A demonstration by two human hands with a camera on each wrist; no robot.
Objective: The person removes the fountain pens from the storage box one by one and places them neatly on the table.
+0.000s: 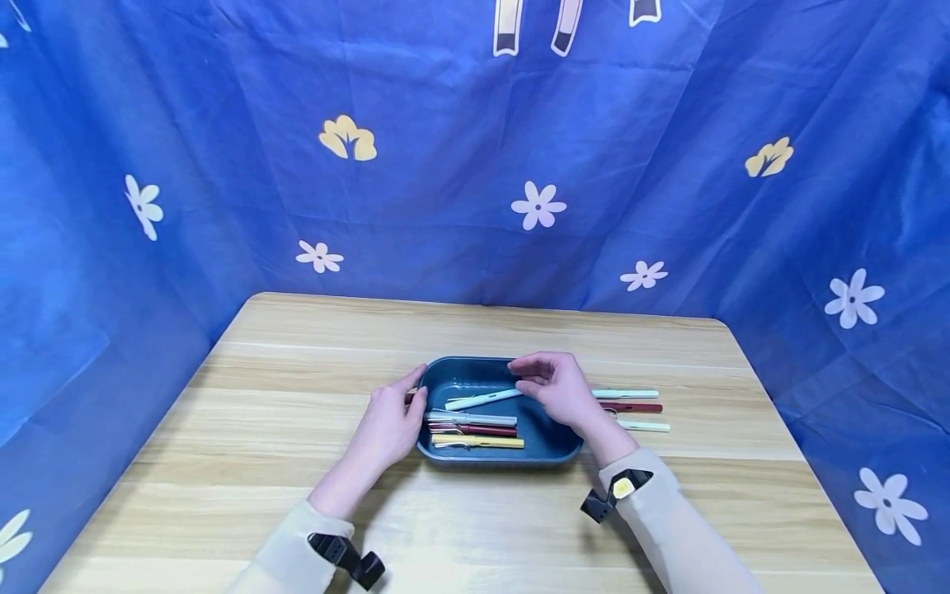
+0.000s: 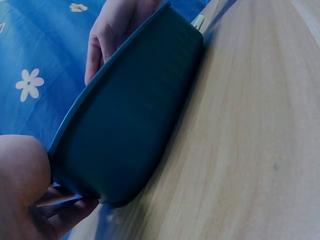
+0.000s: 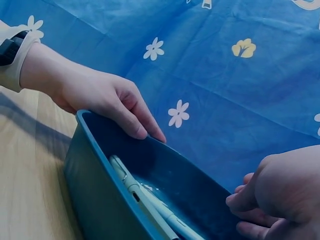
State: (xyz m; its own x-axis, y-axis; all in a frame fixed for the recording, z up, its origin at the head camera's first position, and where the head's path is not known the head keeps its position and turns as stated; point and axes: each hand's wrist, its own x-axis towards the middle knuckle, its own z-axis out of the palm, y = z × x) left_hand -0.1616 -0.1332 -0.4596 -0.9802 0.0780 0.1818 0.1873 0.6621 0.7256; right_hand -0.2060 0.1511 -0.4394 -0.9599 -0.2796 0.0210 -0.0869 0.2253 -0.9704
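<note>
A dark teal tray (image 1: 545, 450) with rounded corners rests on the table. My left hand (image 1: 389, 419) grips its left end, thumb and fingers at the rim; the left wrist view shows the fingers against the outer wall (image 2: 120, 110). Inside lie a light blue pen (image 1: 482, 400), slanted, and below it a grey pen (image 1: 478, 419), a dark red pen (image 1: 482, 431) and a yellow pen (image 1: 482, 442). Over the tray's right part hovers my right hand (image 1: 560, 392), fingers loosely bent, near the light blue pen's right end. Nothing shows between those fingers (image 3: 245, 200).
Right of the tray, partly hidden by my right hand and the tray, lie a light blue pen (image 1: 631, 394), a dark red pen (image 1: 634, 407) and a pale green pen (image 1: 646, 426). A wooden table (image 1: 297, 346) bears everything. Blue patterned cloth (image 1: 438, 206) hangs behind and at both sides.
</note>
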